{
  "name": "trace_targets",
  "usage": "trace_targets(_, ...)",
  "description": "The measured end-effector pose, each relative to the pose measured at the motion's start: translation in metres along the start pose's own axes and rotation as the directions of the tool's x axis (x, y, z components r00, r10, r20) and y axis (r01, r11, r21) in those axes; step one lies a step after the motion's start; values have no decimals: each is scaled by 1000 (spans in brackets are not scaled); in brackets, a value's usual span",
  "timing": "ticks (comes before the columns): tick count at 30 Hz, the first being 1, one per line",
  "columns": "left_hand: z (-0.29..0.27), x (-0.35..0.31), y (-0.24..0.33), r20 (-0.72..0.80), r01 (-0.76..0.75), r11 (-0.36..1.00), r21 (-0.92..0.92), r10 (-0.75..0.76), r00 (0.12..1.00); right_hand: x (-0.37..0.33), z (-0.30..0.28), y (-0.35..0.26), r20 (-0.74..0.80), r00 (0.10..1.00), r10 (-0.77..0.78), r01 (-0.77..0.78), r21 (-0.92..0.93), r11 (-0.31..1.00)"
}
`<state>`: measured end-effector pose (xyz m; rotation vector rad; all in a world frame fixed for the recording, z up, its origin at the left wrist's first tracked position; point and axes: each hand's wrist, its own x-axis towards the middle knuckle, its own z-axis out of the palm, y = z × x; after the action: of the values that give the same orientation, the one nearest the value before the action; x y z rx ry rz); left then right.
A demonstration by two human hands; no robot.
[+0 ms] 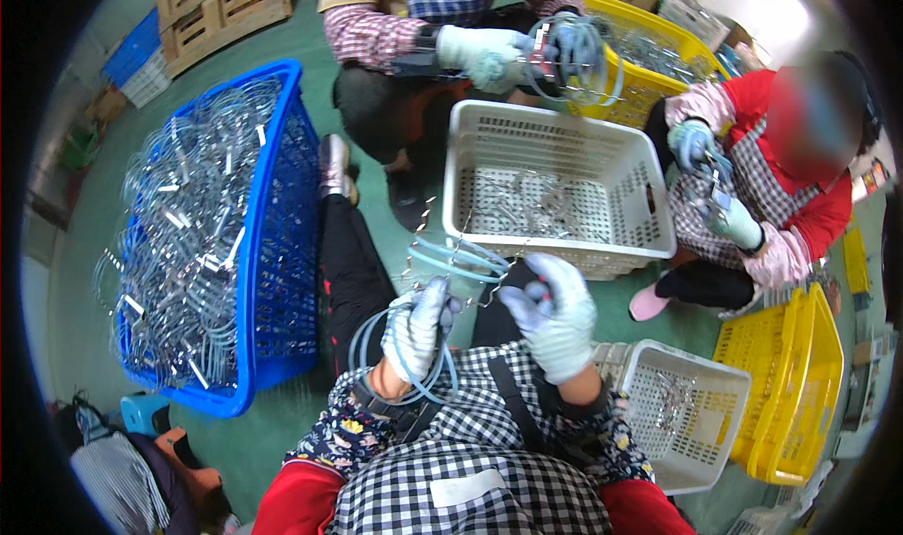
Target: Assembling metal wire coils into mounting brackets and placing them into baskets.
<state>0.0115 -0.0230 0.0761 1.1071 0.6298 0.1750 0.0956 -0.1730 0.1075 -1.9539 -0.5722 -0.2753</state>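
Observation:
My left hand (416, 333), in a whitish-blue work glove, is closed around a coil of pale blue tubing (442, 377). A thin metal chain (453, 253) and more pale blue loops stretch up and right from its fingers. My right hand (557, 321), in a similar glove, is just right of that chain's end, thumb and forefinger apart and curved. Whether its fingers touch the chain is hard to see. Ahead of both hands stands a white perforated crate (562, 249) with small shiny metal pieces at its bottom.
A blue basket (246, 328) heaped with tubing and metal parts stands left. Another white crate (701, 471) holds metal pieces at right, by stacked yellow crates (800, 394). Two gloved co-workers sit ahead and right, handling similar parts; a yellow crate (649, 25) stands behind. Wooden pallets (226, 13) lean far left.

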Motion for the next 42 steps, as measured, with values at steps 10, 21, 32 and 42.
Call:
trace_targets(10,-5,12,6,-38,-157,864,478,200,979,-27,1,-45,586,768,-258,55,341,938)
trace_targets(21,-10,20,-8,38,-201,926,318,199,979,-20,-20,-18,544,839,10,-209,305,929)
trace_targets(32,-16,0,-3,296,-375,873,311,287,911,38,-41,-13,-29,964,265,-245,302,922)
trace_targets(42,-20,7,-4,390,-636,644,425,504,771,41,-25,-5,-31,979,204,-187,280,942)
